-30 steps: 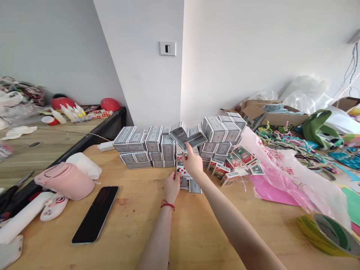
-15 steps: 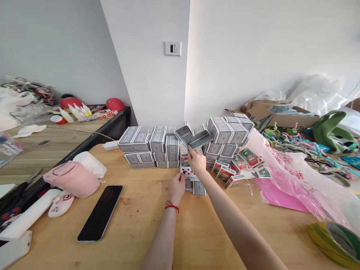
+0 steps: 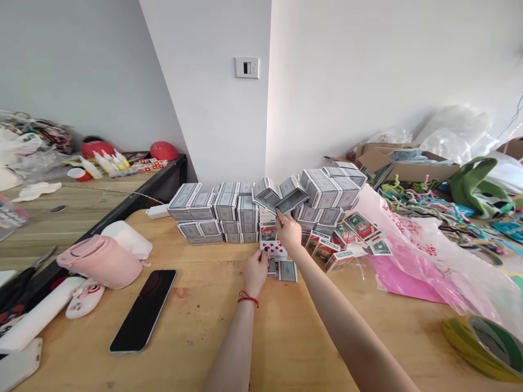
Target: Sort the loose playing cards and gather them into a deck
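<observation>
Stacks of grey-backed playing cards form a low wall across the table. In its middle, two stacks tilt toward each other in a V, the right one being a tilted card stack. My right hand has its fingers closed at the lower edge of these tilted cards. Below it, my left hand pinches the left edge of a face-up heart card. Just beneath lie grey-backed cards, flat on the table. My fingertips partly hide the cards.
Red and green card boxes lie to the right, beside pink plastic wrapping. A roll of yellow-green tape is at the right front. On the left are a black phone, a pink cup and a white mouse.
The whole view has shifted slightly. My right hand has moved a little to the right along the lower edge of the tilted cards. My left hand stays at the heart card.
</observation>
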A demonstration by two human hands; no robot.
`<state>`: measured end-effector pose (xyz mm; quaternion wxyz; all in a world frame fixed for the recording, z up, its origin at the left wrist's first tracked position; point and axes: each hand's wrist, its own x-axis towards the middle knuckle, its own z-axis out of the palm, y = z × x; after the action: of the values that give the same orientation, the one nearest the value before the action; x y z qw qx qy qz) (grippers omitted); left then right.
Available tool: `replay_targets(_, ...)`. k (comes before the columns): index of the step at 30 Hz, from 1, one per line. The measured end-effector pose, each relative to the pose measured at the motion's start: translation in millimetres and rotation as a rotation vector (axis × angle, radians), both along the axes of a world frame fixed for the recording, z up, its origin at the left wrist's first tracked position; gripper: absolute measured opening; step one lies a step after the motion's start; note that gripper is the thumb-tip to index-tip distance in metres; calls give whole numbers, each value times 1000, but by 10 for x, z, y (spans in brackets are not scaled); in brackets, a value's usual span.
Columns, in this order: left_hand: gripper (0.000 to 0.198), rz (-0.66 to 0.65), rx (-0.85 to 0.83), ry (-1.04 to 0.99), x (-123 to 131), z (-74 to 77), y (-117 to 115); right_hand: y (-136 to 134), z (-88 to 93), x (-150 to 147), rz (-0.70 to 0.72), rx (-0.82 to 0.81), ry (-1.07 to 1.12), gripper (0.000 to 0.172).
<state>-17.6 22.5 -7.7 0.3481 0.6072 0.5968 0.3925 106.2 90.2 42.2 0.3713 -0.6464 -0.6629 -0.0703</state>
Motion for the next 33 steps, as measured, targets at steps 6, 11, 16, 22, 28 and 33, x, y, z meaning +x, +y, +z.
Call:
replay_targets(6, 34, 10, 3, -18, -5, 1, 4, -11, 40, 34, 82, -16, 72, 37)
replay_targets(11, 33, 34, 20, -77, -13, -22, 22, -177, 130, 64, 134, -3, 142, 41)
replay_targets(16, 33, 51, 35, -106, -17, 6, 9, -601, -93, 150, 40, 32, 442, 41)
replay_targets(22, 31, 156, 111, -41, -59, 64, -15, -1008, -603, 370, -18, -105, 458, 32)
replay_targets(28, 16, 249, 229, 259, -53, 97, -57, -1077, -575, 427, 155, -330, 261, 53)
replay_targets(33, 25, 207, 226, 462, 39, 72, -123, -1053, -583, 429, 123, -365, 332, 36)
